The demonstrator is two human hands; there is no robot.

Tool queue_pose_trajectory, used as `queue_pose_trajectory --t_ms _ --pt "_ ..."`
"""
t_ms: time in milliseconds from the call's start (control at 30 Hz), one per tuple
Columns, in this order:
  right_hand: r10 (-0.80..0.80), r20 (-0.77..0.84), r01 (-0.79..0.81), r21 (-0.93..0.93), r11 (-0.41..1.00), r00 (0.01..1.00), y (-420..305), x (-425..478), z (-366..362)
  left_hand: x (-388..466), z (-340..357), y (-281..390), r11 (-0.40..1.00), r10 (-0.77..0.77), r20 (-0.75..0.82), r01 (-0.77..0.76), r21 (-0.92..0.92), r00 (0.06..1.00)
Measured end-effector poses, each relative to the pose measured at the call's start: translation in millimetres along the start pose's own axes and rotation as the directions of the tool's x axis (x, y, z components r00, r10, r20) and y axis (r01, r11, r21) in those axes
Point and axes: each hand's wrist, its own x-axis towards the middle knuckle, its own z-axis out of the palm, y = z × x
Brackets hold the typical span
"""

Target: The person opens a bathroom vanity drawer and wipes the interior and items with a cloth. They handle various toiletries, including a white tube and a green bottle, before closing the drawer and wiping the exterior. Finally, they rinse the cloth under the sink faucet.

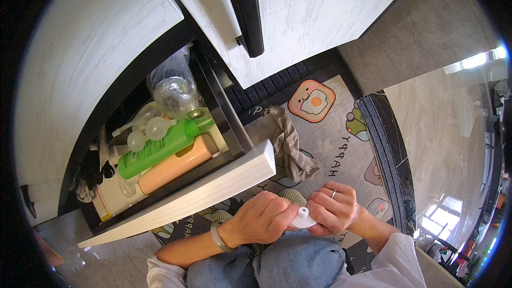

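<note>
Just above my knees, my left hand (266, 217) and my right hand (333, 210) grip a small white plastic piece (303, 221) from both sides. It has a round flat base and a short hollow stem facing up; the fingers hide its edges. Ahead and to the left is a pulled-out drawer (176, 196) with a pale wood-grain front. Inside lie a green plastic bottle (160, 153), a peach-orange bottle (176, 170) and translucent bulb-shaped pieces (156, 129). A clear plastic bag (174, 84) sits toward the drawer's far end.
A crumpled grey-brown cloth (294, 148) lies on the patterned floor mat (340, 104). Overhanging the mat is a white cabinet door (312, 8) with a black handle (246, 16). Black crumpled material (90, 176) fills the drawer's left end. A dark threshold strip (382, 156) runs along the right.
</note>
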Motion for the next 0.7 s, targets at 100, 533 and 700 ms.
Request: queue_pose_trajectory --t_ms 100,533,700 --pt "-0.005 0.007 0.004 0.009 1.000 1.000 0.3 -0.1 -0.1 1.3 -0.9 0.0 1.000 0.003 -0.001 -0.003 -0.008 1.000" --pt "-0.008 0.003 0.008 0.007 1.000 1.000 -1.5 -0.3 1.0 2.6 -2.1 0.9 0.999 0.016 -0.010 -0.016 0.027 1.000" --pt "-0.009 0.006 0.009 0.008 1.000 1.000 -1.9 -0.6 1.3 3.3 -1.5 0.9 0.999 0.025 -0.022 -0.024 0.049 0.999"
